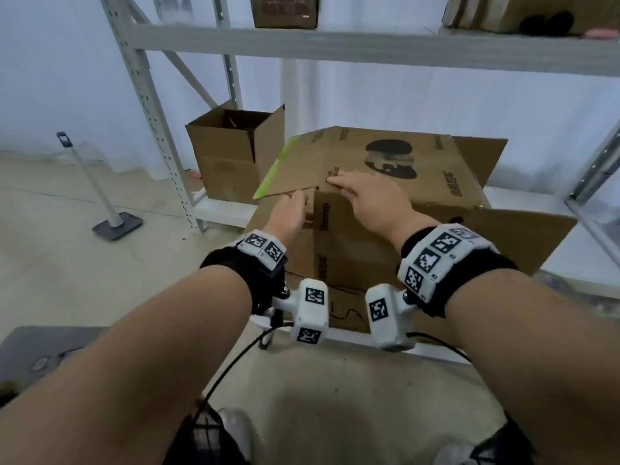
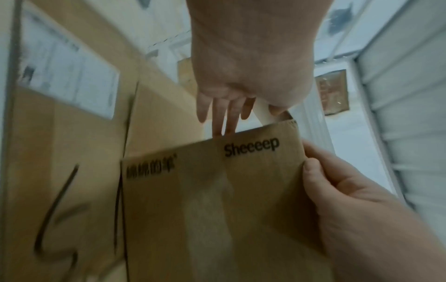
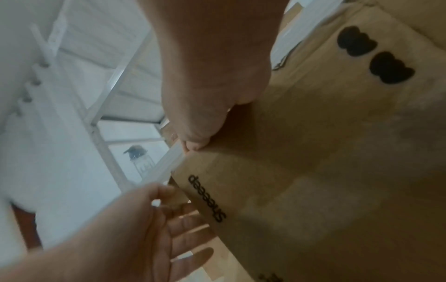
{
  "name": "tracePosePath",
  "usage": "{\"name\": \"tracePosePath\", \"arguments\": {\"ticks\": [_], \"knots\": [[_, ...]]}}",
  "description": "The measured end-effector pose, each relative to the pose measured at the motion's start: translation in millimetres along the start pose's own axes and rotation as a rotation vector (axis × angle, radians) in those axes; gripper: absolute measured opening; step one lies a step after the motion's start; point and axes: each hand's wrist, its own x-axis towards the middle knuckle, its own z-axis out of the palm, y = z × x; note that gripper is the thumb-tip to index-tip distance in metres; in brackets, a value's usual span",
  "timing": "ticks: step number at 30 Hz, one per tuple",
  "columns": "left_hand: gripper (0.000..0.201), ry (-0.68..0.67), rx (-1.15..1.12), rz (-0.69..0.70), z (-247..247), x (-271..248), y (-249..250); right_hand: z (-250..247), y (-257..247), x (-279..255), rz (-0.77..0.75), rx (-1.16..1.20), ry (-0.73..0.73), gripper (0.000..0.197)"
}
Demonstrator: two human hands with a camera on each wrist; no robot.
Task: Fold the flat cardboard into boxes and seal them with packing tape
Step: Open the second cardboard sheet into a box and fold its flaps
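Note:
A brown cardboard box [image 1: 385, 243] printed with a sheep and "Sheeeep" stands on a low white shelf in front of me, its flaps spread out. My right hand [image 1: 365, 199] grips a cardboard panel [image 2: 217, 200] at its edge, with the thumb on the printed face; in the right wrist view the right hand [image 3: 205, 118] pinches that corner. My left hand [image 1: 288, 209] reaches to the same corner with straight fingers. In the left wrist view the left hand's [image 2: 224, 114] fingertips touch the panel's top edge. No tape is in view.
An open, empty brown box [image 1: 231, 152] stands behind on the left. A perforated metal rack upright [image 1: 151, 112] and a shelf beam [image 1: 335, 45] frame the spot, with more boxes [image 1: 285, 11] above. A thin stand on a flat base [image 1: 114, 223] stands on the floor at left.

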Motion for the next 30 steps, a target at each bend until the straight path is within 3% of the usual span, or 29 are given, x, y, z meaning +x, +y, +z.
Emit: {"name": "tracePosePath", "arguments": {"ticks": [4, 6, 10, 14, 16, 18, 20, 22, 24, 30], "knots": [[0.040, 0.048, 0.175, 0.038, -14.9, 0.4, 9.4, -4.5, 5.8, 1.8, -0.009, 0.043, -0.017, 0.040], [0.047, 0.126, 0.268, 0.140, -17.9, -2.3, 9.9, -0.3, 5.0, 0.3, -0.020, 0.038, -0.010, 0.040], [0.033, 0.224, 0.517, 0.383, -15.1, 1.7, 9.8, -4.6, 7.5, 0.3, -0.022, 0.087, -0.006, 0.037], [0.055, 0.189, 0.760, 0.317, -7.0, 6.3, 15.0, -17.6, 15.2, -7.3, 0.056, 0.304, 0.114, 0.036], [0.071, 0.124, 0.796, 0.241, -3.6, 5.2, 20.4, -21.8, 28.6, -12.8, 0.167, 0.221, 0.239, 0.035], [0.081, 0.071, 0.742, 0.199, -2.0, 8.3, 24.7, -25.6, 46.0, -18.5, 0.336, 0.002, 0.287, 0.038], [0.083, -0.003, 0.623, 0.178, -1.1, 11.8, 25.0, -30.7, 62.6, -24.7, 0.576, -0.149, 0.192, 0.054], [0.084, -0.051, 0.533, 0.150, 0.6, 13.7, 23.8, -36.0, 76.2, -31.7, 0.754, -0.145, 0.078, 0.075], [0.083, -0.089, 0.475, 0.127, 1.8, 13.6, 21.7, -36.3, 81.0, -38.0, 0.790, -0.106, 0.028, 0.084], [0.074, -0.127, 0.264, 0.052, 8.4, 13.2, 14.5, -35.1, 67.9, -40.8, 0.711, -0.089, 0.115, 0.076]]}}
